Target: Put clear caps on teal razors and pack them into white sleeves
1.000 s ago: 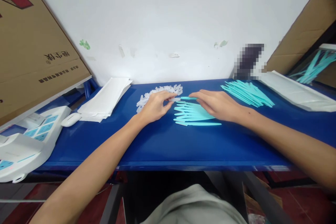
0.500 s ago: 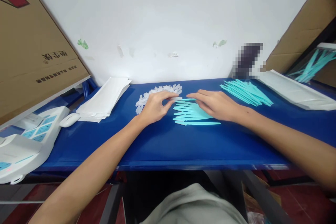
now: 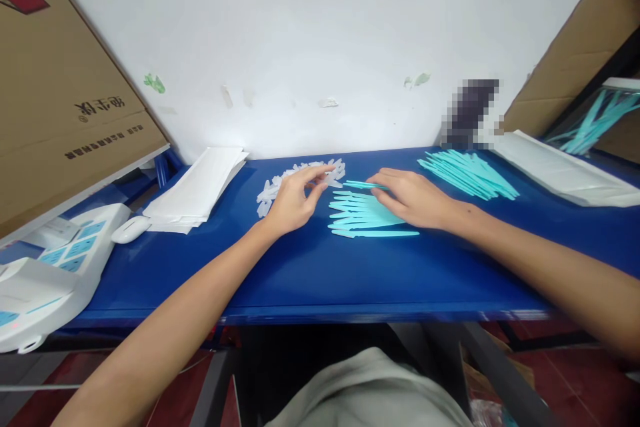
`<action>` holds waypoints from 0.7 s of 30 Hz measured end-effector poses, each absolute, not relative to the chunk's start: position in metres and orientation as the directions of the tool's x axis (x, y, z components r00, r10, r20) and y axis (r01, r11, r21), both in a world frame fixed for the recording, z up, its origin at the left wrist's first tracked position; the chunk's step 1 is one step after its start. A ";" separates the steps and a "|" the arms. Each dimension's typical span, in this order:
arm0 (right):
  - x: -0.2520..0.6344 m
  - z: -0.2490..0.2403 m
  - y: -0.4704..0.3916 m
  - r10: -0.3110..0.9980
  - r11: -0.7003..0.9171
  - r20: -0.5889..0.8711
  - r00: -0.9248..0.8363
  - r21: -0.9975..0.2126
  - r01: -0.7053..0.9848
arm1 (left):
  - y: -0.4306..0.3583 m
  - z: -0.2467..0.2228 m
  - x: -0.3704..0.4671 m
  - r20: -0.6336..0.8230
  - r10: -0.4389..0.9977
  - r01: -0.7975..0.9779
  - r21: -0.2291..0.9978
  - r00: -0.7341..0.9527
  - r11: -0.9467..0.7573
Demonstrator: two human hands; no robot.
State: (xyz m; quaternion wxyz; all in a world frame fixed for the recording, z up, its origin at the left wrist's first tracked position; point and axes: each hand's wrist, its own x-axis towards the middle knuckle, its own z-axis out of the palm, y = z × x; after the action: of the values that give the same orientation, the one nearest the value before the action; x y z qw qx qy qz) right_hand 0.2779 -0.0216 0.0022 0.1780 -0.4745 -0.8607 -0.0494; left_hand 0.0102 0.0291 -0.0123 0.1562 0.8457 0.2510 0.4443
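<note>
My right hand is closed on a couple of turquoise eyebrow razors, whose thin ends point left from my fingertips. Just below that hand, several more turquoise razors lie side by side in a row, partly covered by my fingers. My left hand is held over the front of a pile of small clear plastic caps. Thumb and forefinger stand apart, and nothing clearly shows between them. The hand hides part of the pile.
A second heap of turquoise razors lies at the back right, beside a white tray-like packet. White paper sleeves are stacked on the left, near a white power strip and a small white case. A wall borders the blue table.
My hands have drawn apart slightly. The left thumb and forefinger have spread over the clear caps, while the razors in my right hand now show more plainly, away from the left fingers.
</note>
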 end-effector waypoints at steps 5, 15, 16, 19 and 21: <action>0.278 0.000 -0.019 0.821 0.518 0.365 -0.438 -0.156 0.841 | 0.033 -0.015 0.008 0.652 0.532 0.286 0.452 0.541 -0.845; 0.278 0.000 -0.019 0.842 0.500 0.342 -0.417 -0.206 0.841 | 0.030 -0.014 0.011 0.625 0.610 0.234 0.579 0.487 -0.781; 0.278 0.000 -0.019 0.843 0.499 0.338 -0.418 -0.207 0.841 | 0.030 -0.014 0.011 0.626 0.611 0.238 0.578 0.484 -0.780; 0.278 0.001 -0.021 0.840 0.509 0.330 -0.431 -0.203 0.837 | 0.030 -0.012 0.010 0.608 0.626 0.250 0.590 0.488 -0.768; 0.278 0.002 -0.021 0.823 0.538 0.333 -0.461 -0.198 0.819 | 0.030 -0.011 0.011 0.589 0.637 0.247 0.608 0.497 -0.754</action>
State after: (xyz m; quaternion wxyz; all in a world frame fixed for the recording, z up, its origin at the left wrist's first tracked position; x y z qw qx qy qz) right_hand 0.2780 -0.0213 0.0015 0.1974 -0.4804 -0.8545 0.0046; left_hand 0.0105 0.0295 -0.0114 0.2293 0.8343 0.2650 0.4257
